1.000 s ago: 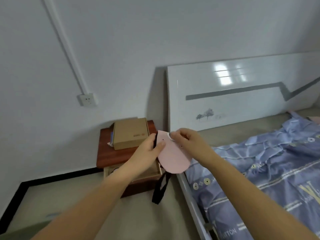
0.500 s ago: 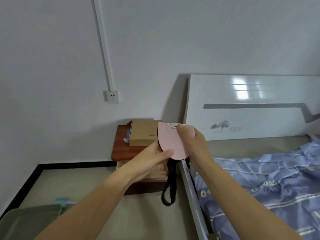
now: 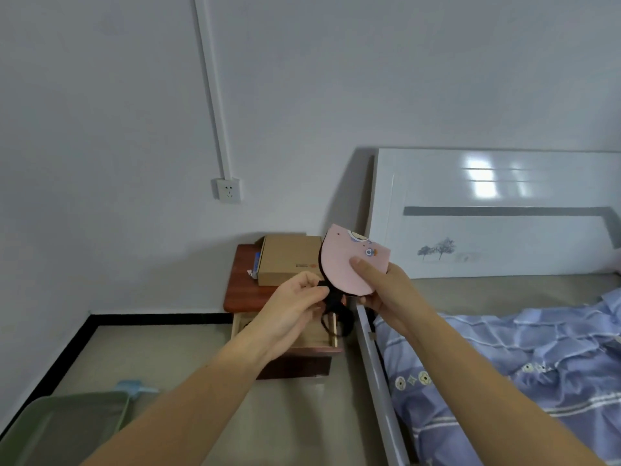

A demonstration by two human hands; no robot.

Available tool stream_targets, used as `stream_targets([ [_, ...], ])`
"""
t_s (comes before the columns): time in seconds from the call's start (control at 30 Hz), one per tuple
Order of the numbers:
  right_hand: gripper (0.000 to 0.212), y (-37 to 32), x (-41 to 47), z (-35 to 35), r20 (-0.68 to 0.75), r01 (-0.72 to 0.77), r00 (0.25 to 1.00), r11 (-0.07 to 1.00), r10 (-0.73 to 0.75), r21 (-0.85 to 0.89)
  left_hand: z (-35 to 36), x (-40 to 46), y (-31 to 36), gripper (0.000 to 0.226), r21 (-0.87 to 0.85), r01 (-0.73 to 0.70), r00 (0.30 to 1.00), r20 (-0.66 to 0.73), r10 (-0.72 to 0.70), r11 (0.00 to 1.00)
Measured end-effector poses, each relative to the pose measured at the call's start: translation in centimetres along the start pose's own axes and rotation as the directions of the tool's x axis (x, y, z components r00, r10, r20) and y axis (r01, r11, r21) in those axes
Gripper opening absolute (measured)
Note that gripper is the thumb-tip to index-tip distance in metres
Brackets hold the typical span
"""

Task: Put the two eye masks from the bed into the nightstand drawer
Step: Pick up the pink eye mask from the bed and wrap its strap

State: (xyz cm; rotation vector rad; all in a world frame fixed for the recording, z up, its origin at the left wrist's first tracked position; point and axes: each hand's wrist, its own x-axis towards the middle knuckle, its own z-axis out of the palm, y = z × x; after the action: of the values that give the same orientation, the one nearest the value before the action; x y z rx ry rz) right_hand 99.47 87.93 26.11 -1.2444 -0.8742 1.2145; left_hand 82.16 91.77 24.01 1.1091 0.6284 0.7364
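Note:
A pink eye mask (image 3: 342, 264), folded in half with small printed figures, is held up in front of the nightstand (image 3: 243, 290). My right hand (image 3: 379, 290) grips its lower right edge. My left hand (image 3: 295, 307) pinches the mask's black strap (image 3: 334, 316), which hangs in loops below. Under my hands the nightstand drawer (image 3: 319, 344) stands pulled out; my left hand hides most of its inside. I see no second mask.
A cardboard box (image 3: 289, 260) lies on the nightstand top. The bed with a blue quilt (image 3: 524, 364) and white headboard (image 3: 497, 213) is on the right, its rail (image 3: 376, 375) next to the drawer. A green bin (image 3: 60, 428) sits bottom left. A wall socket (image 3: 228, 190) is above.
The mask has been lifted and turned so its printed side shows. My left hand slid from the mask's body down to the strap. The view swung left, towards the nightstand.

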Motion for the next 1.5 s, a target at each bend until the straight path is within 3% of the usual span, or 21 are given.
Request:
stream_targets([
  [0.1,0.031,0.0,0.0,-0.1,-0.012,-0.028,1.0,0.999,0.029,0.046,0.3,-0.1,0.2,0.014,-0.195,0.131,0.986,0.128,-0.108,0.972],
  [0.17,0.034,-0.1,0.1,-0.3,-0.004,-0.018,1.0,0.998,0.019,0.064,0.5,-0.6,0.0,0.017,-0.106,0.227,0.944,0.268,-0.193,0.968],
  [0.23,0.035,-0.2,0.0,-0.5,-0.02,0.0,1.0,0.998,0.001,0.066,0.9,-0.9,-0.2,0.024,-0.023,0.236,0.94,0.257,-0.222,0.972],
  [0.3,0.035,-0.1,0.0,-0.7,-0.044,0.014,0.999,0.997,-0.011,0.076,1.0,-0.9,-0.3,0.026,-0.07,0.223,0.969,0.125,-0.214,0.972],
  [0.4,0.033,0.2,0.0,-1.4,-0.062,0.02,0.998,0.996,-0.015,0.083,0.1,-0.6,-0.3,0.017,-0.438,0.119,0.978,-0.104,-0.181,0.891],
  [0.5,0.034,0.7,-0.3,-1.9,-0.109,0.008,0.994,1.0,-0.006,0.02,-0.5,-1.2,1.1,0.006,-0.709,0.052,0.998,0.024,-0.05,0.703],
  [0.6,0.033,0.7,-0.3,-2.0,-0.173,0.028,0.984,0.997,-0.04,-0.07,-0.1,-2.1,2.1,0.025,-0.476,0.319,0.92,0.363,-0.147,0.819],
  [0.67,0.032,0.5,-0.3,-1.4,-0.207,0.047,0.976,0.99,-0.074,-0.133,0.7,-2.3,1.3,0.042,0.031,0.429,0.799,0.454,-0.395,0.903],
  [0.7,0.03,0.3,-0.5,-0.9,-0.212,0.062,0.972,0.983,-0.098,-0.171,1.2,-2.3,0.5,0.048,0.276,0.44,0.741,0.426,-0.519,0.854],
  [0.77,0.024,0.0,-1.0,0.3,-0.187,0.121,0.968,0.962,-0.169,-0.244,2.1,-2.1,-0.9,0.046,0.461,0.505,0.73,0.224,-0.646,0.73],
  [0.83,0.019,0.1,-1.5,1.3,-0.177,0.176,0.958,0.95,-0.226,-0.258,2.2,-1.3,-1.6,0.022,0.265,0.536,0.837,-0.043,-0.546,0.801],
  [0.9,0.021,0.6,-1.6,1.8,-0.247,0.182,0.94,0.958,-0.236,-0.223,1.8,-0.1,-1.4,0.012,0.001,0.39,0.87,-0.329,-0.368,0.921],
  [0.93,0.023,0.9,-1.5,1.8,-0.291,0.162,0.934,0.972,-0.207,-0.172,1.4,0.1,-1.4,0.015,0.105,0.311,0.87,-0.432,-0.239,0.945],
  [0.97,0.023,1.2,-1.4,1.9,-0.322,0.121,0.936,0.989,-0.144,-0.091,1.2,0.1,-1.2,0.021,0.353,0.26,0.88,-0.469,-0.07,0.899],
  [1.03,0.022,1.4,-1.1,1.6,-0.301,-0.045,0.951,0.992,0.078,0.116,0.7,-0.4,-1.2,0.026,0.813,0.196,0.926,-0.338,0.17,0.549],
  [1.1,0.017,1.3,-1.2,1.1,-0.095,-0.28,0.949,0.941,0.301,0.189,0.7,-0.6,-0.8,0.029,0.953,0.102,0.973,-0.155,0.171,0.286],
  [1.13,0.015,1.2,-1.3,0.8,0.049,-0.382,0.924,0.913,0.379,0.145,0.9,-0.9,-0.3,0.033,0.969,-0.019,0.984,-0.026,0.178,0.246],
  [1.2,0.013,0.8,-1.4,0.1,0.273,-0.474,0.85,0.88,0.45,0.024,0.6,-1.5,0.5,0.046,0.885,-0.236,0.958,0.144,0.247,0.401],
  [1.23,0.014,0.6,-1.5,-0.3,0.339,-0.475,0.825,0.88,0.452,-0.017,0.4,-1.8,0.8,0.051,0.881,-0.331,0.925,0.233,0.3,0.337],
  [1.3,0.023,0.5,-1.2,-1.2,0.431,-0.432,0.798,0.898,0.422,-0.079,0.0,-2.7,0.8,0.051,0.888,-0.454,0.856,0.413,0.311,0.07],
  [1.5,0.024,-0.1,-0.8,-0.9,0.599,-0.237,0.743,0.954,0.3,-0.184,1.0,-3.7,0.8,0.036,0.645,-0.715,0.583,0.763,0.28,-0.269],
])
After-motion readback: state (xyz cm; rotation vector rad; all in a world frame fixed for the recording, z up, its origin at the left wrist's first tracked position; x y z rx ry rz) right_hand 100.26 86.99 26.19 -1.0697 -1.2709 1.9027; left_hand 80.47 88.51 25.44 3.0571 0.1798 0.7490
